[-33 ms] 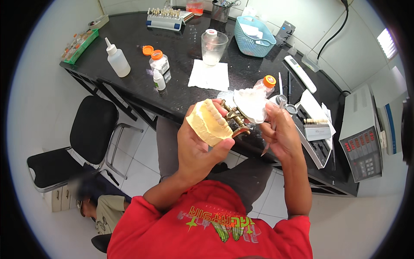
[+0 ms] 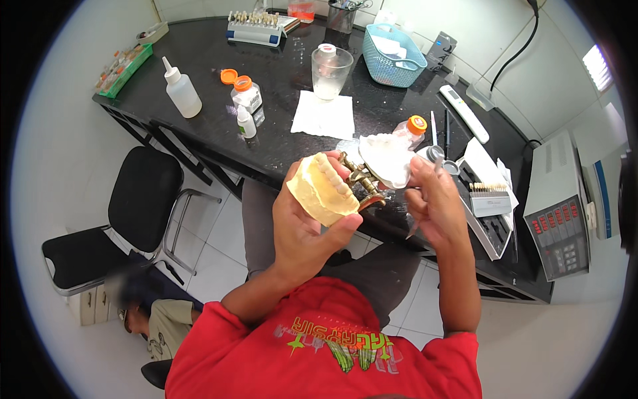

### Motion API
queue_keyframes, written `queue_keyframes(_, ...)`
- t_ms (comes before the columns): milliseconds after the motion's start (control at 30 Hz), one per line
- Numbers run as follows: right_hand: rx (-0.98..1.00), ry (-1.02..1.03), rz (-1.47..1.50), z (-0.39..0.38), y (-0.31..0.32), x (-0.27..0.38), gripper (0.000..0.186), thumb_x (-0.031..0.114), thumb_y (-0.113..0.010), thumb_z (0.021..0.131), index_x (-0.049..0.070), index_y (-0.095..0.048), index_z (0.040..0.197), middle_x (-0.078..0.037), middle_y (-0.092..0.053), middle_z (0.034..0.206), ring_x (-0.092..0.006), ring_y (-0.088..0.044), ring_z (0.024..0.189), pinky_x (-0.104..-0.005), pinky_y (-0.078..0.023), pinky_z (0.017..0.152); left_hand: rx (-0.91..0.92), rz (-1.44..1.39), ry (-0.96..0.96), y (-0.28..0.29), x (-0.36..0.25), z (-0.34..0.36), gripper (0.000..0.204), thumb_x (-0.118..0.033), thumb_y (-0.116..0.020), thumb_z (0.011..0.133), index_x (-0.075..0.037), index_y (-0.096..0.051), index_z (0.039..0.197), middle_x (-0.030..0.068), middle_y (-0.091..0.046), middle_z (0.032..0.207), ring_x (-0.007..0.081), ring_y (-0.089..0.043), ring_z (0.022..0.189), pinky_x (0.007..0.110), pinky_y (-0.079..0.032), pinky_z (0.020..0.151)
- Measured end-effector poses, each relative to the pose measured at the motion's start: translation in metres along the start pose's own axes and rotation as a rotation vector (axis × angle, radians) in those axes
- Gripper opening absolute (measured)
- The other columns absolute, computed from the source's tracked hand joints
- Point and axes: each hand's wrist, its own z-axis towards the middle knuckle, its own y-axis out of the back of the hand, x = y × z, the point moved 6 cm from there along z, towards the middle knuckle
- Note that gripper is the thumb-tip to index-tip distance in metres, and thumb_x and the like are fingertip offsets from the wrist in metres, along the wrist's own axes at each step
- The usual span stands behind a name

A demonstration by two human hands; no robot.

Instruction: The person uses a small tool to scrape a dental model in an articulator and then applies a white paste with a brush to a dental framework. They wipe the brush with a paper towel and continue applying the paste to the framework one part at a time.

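Left hand raised over the lap, fingers wrapped firmly round a yellow plaster tooth model, tooth row facing up. Brass hinge frame joined to the model at its far side, carrying a white upper cast swung open and away. Right hand just beside the frame, fingers closed in a pinch on a thin tool whose point hangs downward. Whole assembly held in the air in front of the dark table, clear of its edge.

Step in hand, by judgement: inspection or touch-up of the lower tooth row with the hinge open. Next move likely calls for a steady left grip and the tool tip brought up to the teeth with fine control, without knocking the open upper half.

Hard to make out: the tool's tip and kind, too thin and partly behind the right palm. Underside of the model covered by the left palm. Hinge details blurred. Grey machine bent by the lens at the right rim.
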Motion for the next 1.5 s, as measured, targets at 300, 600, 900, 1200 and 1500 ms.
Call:
queue_keyframes(300,-0.192,0.539,-0.118,-0.056,0.024,0.028,0.060,0.044,-0.027,0.105,-0.001,-0.056,0.078,-0.004,-0.048,0.057,-0.0095,-0.041,0.045,-0.0213,-0.033,0.043,-0.087,0.499,-0.089,0.007,-0.007,-0.001,0.070,-0.005,-0.083,0.068,0.002,-0.044,0.126,0.0098,-0.047,0.123,0.0123,-0.050,0.106,0.026,-0.045,0.089)
queue_keyframes(600,-0.318,0.858,-0.311,-0.071,0.028,0.033,0.087,0.069,-0.006,0.094,0.000,-0.058,0.082,-0.012,-0.057,0.066,-0.0184,-0.055,0.053,-0.0257,-0.047,0.052,-0.045,0.748,-0.167,-0.001,0.003,0.008,0.061,-0.008,-0.085,0.065,0.000,-0.051,0.114,0.0136,-0.044,0.127,0.0215,-0.050,0.113,0.031,-0.045,0.091)
queue_keyframes(900,-0.099,0.907,-0.354,-0.056,0.000,0.027,0.022,0.020,-0.067,0.091,0.005,-0.055,0.098,-0.010,-0.063,0.078,-0.0179,-0.064,0.068,-0.0266,-0.053,0.063,-0.157,0.791,-0.162,-0.006,0.006,0.013,0.052,-0.015,-0.088,0.060,0.000,-0.058,0.100,0.0096,-0.062,0.098,0.0352,-0.050,0.111,0.043,-0.044,0.090)
queue_keyframes(1200,-0.039,0.882,-0.410,-0.048,-0.012,0.033,0.033,-0.005,-0.077,0.074,0.003,-0.060,0.101,-0.017,-0.070,0.082,-0.0233,-0.070,0.075,-0.0298,-0.057,0.062,0.006,0.969,-0.333,-0.012,0.010,0.013,0.062,-0.013,-0.089,0.062,0.001,-0.052,0.110,0.0131,-0.054,0.111,0.0322,-0.048,0.116,0.038,-0.043,0.094)
queue_keyframes(1500,0.034,1.024,-0.611,-0.046,-0.024,0.042,0.032,-0.007,-0.076,0.068,0.000,-0.060,0.094,-0.014,-0.065,0.078,-0.0302,-0.070,0.076,-0.0342,-0.058,0.065,0.003,1.045,-0.401,-0.016,0.014,0.013,0.061,-0.018,-0.090,0.061,-0.001,-0.053,0.107,0.0101,-0.061,0.100,0.0362,-0.048,0.114,0.045,-0.041,0.095)
